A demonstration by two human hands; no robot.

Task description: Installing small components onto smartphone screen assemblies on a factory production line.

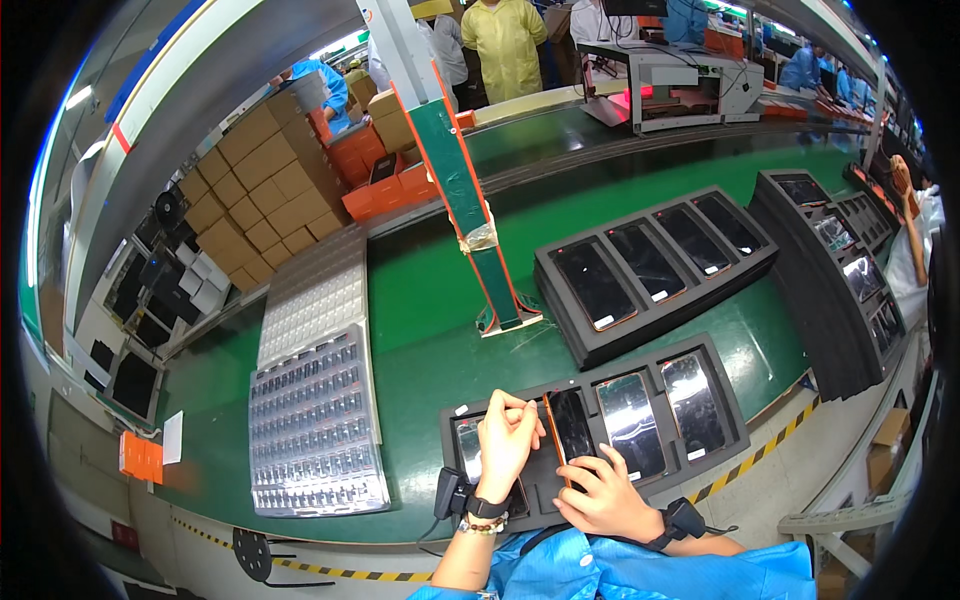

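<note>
A dark foam tray (735,440) lies in front of me with phones in its slots. My right hand (605,492) grips the lower end of a smartphone (572,425) with a black screen and orange edge, which is tilted up on its side over a slot. Just left of that phone, my left hand (508,440) is closed with its fingertips pinched; whatever they hold, if anything, is too small to make out. Right of the tilted phone, two more phones, one in the middle (632,425) and one at the end (692,405), lie face up. Another phone (468,440) is partly hidden by my left hand.
Behind stands a foam tray stack (600,345) holding several phones; another stack (830,300) is at right, near another person's arm (912,235). Clear plastic trays (315,430) of small parts lie left. A green post (460,200) rises from the green bench (430,350).
</note>
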